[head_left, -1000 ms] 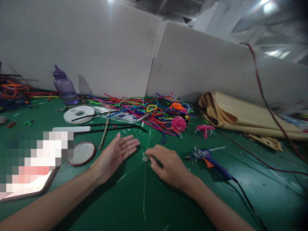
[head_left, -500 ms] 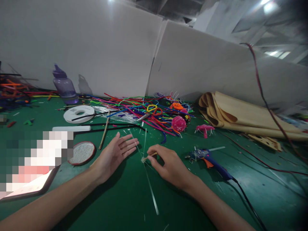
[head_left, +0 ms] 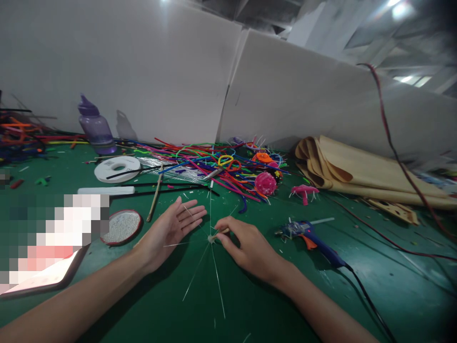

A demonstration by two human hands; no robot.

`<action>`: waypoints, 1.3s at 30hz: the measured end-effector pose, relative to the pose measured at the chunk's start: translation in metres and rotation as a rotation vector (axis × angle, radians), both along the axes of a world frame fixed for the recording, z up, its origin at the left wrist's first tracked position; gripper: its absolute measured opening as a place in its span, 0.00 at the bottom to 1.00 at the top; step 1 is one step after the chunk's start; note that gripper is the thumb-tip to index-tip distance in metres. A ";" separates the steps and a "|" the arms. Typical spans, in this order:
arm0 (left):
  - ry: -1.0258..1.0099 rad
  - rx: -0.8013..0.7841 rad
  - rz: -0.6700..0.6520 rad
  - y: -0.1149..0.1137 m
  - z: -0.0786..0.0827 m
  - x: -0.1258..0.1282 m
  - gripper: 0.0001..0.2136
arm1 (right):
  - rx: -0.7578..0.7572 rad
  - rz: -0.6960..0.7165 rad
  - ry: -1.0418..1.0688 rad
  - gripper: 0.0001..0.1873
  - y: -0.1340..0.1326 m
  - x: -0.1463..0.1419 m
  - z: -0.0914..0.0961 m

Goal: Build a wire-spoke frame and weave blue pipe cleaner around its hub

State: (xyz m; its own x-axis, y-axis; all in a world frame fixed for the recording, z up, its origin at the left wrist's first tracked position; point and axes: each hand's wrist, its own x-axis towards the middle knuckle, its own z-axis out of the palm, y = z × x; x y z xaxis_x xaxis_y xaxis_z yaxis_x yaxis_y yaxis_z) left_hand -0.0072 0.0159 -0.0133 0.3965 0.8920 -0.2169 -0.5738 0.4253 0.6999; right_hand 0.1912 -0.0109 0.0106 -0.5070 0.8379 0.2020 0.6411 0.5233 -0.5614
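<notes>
Two hands meet over one green surface (head_left: 160, 309). A small hub (head_left: 210, 238), with about six clear strands (head_left: 219, 286) fanning from it (too thin to count surely), sits between them, nearer the right hand (head_left: 252, 245). That hand pinches the hub's short stick (head_left: 223, 232) between thumb and fingertips; the stick's long axis runs roughly crosswise, hub end toward the left hand (head_left: 169, 233). The left is spread flat, palm turned toward the hub and apart from it; one strand crosses its fingers in view, but whether it touches I cannot tell.

Just beyond the left forearm lie one phone (head_left: 53, 282), largely blurred, and one dish (head_left: 140, 228) of uncountable beads (head_left: 121, 227). One glue gun (head_left: 319, 243) lies right of the right hand.

Farther: one twig (head_left: 154, 200), one white rod (head_left: 107, 191), one pink mushroom (head_left: 304, 192), one spool (head_left: 103, 171), a heap of stems (head_left: 193, 164) too tangled to count, one paper bundle (head_left: 374, 171), one bottle (head_left: 96, 126).
</notes>
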 end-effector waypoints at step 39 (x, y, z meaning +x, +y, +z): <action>0.087 0.003 -0.006 -0.003 0.002 0.001 0.19 | 0.004 0.052 0.028 0.09 0.003 -0.004 -0.007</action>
State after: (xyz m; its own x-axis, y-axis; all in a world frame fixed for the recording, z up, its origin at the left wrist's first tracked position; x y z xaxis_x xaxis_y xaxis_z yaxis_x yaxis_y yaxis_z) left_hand -0.0058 0.0126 -0.0110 0.3814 0.8906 -0.2478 -0.5082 0.4259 0.7486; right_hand 0.1874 -0.0079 0.0038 -0.5439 0.8098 0.2201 0.5971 0.5578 -0.5765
